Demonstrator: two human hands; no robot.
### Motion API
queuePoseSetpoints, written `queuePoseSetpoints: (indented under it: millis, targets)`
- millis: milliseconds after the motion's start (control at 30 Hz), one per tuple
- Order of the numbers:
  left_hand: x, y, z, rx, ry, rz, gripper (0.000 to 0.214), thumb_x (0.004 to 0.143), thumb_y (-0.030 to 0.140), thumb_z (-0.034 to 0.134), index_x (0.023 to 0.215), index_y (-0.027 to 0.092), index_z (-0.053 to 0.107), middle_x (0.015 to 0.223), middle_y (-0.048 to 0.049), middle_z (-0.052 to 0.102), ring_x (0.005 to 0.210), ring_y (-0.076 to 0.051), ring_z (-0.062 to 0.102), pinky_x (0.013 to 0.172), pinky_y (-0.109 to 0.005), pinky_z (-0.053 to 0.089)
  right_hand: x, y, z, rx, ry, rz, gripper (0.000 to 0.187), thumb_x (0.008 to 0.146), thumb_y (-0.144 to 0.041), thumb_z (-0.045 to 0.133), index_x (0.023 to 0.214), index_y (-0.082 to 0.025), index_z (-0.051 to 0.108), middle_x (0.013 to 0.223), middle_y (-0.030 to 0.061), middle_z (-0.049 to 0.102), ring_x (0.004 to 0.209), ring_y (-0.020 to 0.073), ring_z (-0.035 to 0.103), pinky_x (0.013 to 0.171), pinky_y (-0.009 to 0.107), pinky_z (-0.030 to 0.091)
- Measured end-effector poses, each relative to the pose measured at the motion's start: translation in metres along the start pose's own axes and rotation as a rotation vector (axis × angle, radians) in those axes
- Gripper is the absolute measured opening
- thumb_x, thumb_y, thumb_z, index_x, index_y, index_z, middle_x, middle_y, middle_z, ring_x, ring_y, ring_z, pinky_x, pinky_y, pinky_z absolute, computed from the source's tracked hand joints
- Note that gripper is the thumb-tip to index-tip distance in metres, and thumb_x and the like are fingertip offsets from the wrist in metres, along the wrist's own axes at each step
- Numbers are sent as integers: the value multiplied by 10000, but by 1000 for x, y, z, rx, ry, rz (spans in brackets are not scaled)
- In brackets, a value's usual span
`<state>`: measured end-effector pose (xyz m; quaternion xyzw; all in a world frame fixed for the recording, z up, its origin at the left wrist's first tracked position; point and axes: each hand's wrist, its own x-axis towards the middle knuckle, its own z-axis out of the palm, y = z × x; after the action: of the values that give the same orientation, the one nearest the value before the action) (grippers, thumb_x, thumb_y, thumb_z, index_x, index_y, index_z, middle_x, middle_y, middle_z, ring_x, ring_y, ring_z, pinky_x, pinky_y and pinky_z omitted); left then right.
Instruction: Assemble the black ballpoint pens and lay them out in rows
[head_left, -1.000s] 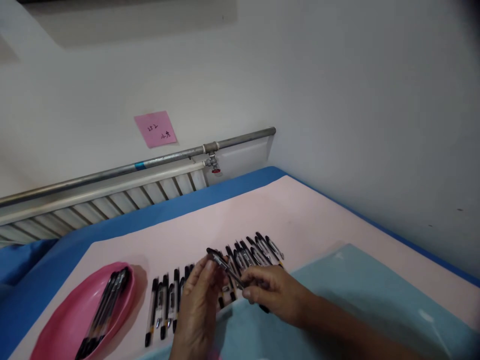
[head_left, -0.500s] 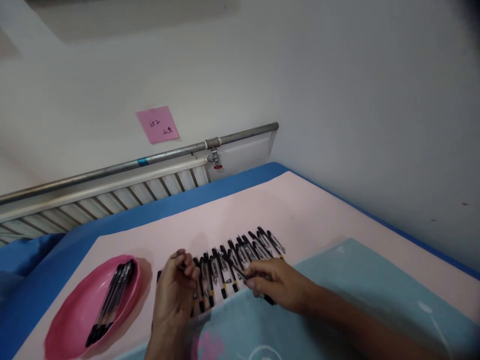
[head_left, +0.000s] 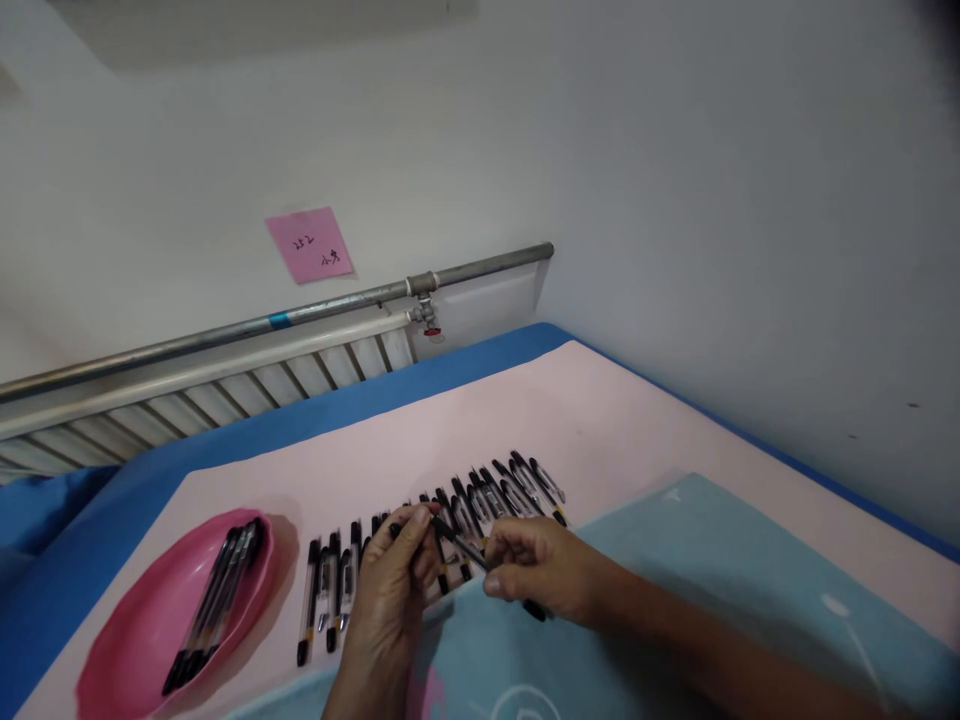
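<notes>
My right hand [head_left: 544,570] is closed around the barrel of a black pen [head_left: 466,549], which slants up and to the left, its black lower end showing beneath the hand. The thumb and fingers of my left hand [head_left: 396,580] pinch at the pen's upper end. A small dark end shows beside the left fingers, and I cannot tell what it belongs to. Behind both hands runs a row of clear-barrelled pens with loose black caps with clips [head_left: 487,492]. More of the row, such as a pen [head_left: 307,605], lies left of my left hand; its middle is hidden.
A pink oval tray [head_left: 124,640] at left holds several pens [head_left: 217,600]. The pink sheet [head_left: 600,420] lies over a blue table surface [head_left: 480,352]. A light-blue cloth [head_left: 705,560] covers the near side. Behind are a radiator [head_left: 225,400], a pipe [head_left: 330,308] and walls.
My left hand has moved right to the pen's upper end and closed there, uncovering pens at the left of the row. The right hand still holds the pen in nearly the same place.
</notes>
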<state>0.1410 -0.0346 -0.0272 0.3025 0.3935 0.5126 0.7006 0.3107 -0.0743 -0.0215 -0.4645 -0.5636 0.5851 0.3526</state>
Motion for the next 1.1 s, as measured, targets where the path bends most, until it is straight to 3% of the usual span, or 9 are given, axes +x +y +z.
queuePoseSetpoints:
  millis: [100, 200, 267, 367, 433, 600, 767, 933, 1100]
  targets:
    - [-1, 0, 2, -32, 11, 10, 231, 640, 295, 703, 778, 118, 647, 454, 71, 349, 380, -12, 268, 374, -156, 190, 0, -4, -1, 23, 18, 0, 181, 678, -294, 644, 757, -159, 554, 584, -56, 480, 529, 54, 408, 477, 162, 310]
    - [-1, 3, 3, -65, 23, 37, 240, 614, 277, 721, 778, 117, 652, 476, 57, 391, 390, -9, 290, 380, -153, 202, -2, -8, -4, 79, -133, 51, 240, 801, -348, 468, 791, -134, 577, 649, 1, 565, 513, 68, 448, 461, 184, 330]
    - [-1, 5, 2, -68, 36, 53, 251, 601, 266, 729, 789, 115, 657, 501, 44, 428, 400, -10, 310, 385, -152, 215, -2, -9, -5, 117, -201, 84, 254, 810, -327, 428, 758, -125, 572, 616, 10, 572, 463, 66, 432, 437, 191, 321]
    - [-1, 6, 2, -77, 54, 62, 253, 599, 258, 731, 797, 118, 660, 518, 35, 455, 411, -14, 334, 391, -152, 232, -1, -6, -5, 116, -66, 74, 137, 707, -270, 586, 732, -142, 545, 555, -40, 519, 464, 49, 407, 451, 175, 308]
    - [0, 6, 2, -88, 59, 67, 244, 603, 255, 730, 794, 120, 660, 511, 37, 453, 413, -17, 342, 392, -149, 237, 1, -3, -3, 118, 28, 52, 191, 650, -253, 655, 763, -151, 540, 579, -49, 515, 519, 53, 446, 480, 166, 324]
    - [0, 4, 2, -77, 62, 82, 235, 617, 255, 720, 794, 113, 659, 494, 35, 452, 411, -23, 353, 391, -147, 250, 2, -1, 0, 266, -161, 167, 288, 794, -403, 435, 836, -135, 531, 611, 8, 580, 458, 85, 504, 397, 186, 331]
    - [1, 4, 2, -95, 71, 105, 222, 607, 250, 725, 776, 124, 657, 498, 30, 467, 418, -26, 374, 405, -145, 276, 0, -4, -1, 166, 13, 94, 190, 677, -277, 608, 792, -151, 523, 517, -63, 507, 404, 43, 434, 392, 158, 319]
    - [1, 4, 1, -74, 70, 106, 222, 607, 253, 726, 777, 126, 663, 502, 25, 479, 425, -32, 391, 404, -145, 290, 0, -7, -1, 275, -150, 228, 251, 779, -369, 444, 817, -137, 532, 583, -10, 567, 378, 60, 463, 316, 162, 296]
    - [0, 5, 1, -68, 88, 119, 231, 602, 258, 728, 786, 133, 665, 502, 27, 485, 424, -35, 403, 393, -142, 300, -1, -8, -1, 197, 12, 177, 168, 686, -262, 587, 796, -162, 508, 495, -80, 486, 338, 29, 403, 315, 135, 276]
